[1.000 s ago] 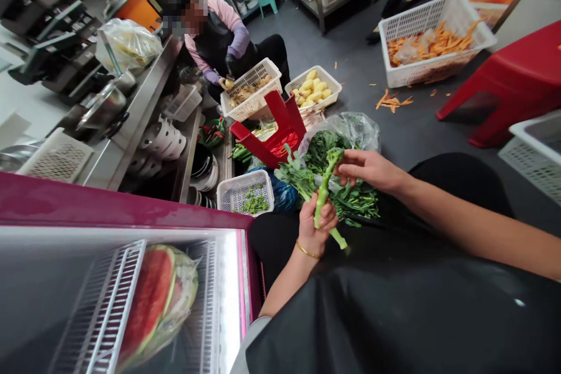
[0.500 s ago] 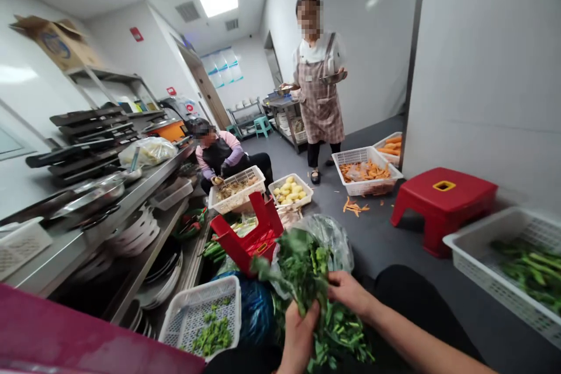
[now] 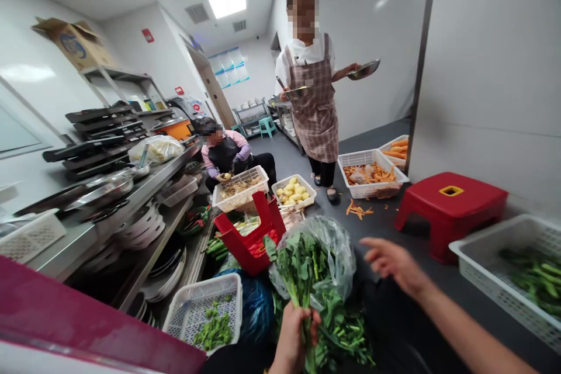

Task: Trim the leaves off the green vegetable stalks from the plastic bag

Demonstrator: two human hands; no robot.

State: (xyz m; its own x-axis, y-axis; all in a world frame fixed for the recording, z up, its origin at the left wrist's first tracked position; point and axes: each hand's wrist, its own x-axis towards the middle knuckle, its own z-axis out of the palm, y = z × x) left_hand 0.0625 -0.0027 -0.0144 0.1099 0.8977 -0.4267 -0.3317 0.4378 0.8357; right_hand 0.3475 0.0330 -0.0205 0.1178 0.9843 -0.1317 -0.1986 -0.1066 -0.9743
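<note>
On the left, a steel table (image 3: 149, 182) carries pans (image 3: 107, 191). A red stool (image 3: 475, 196) stands right. Near centre, behind a leafy green bunch (image 3: 298, 269), sits a clear bag (image 3: 342, 248). The left hand (image 3: 291, 333) grips the bunch's stems; the right hand (image 3: 397, 263) is loosely open, apart.

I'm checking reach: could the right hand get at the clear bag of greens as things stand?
Probably yes: the right hand looks empty and hovers beside the bag, with nothing visible between them.
</note>
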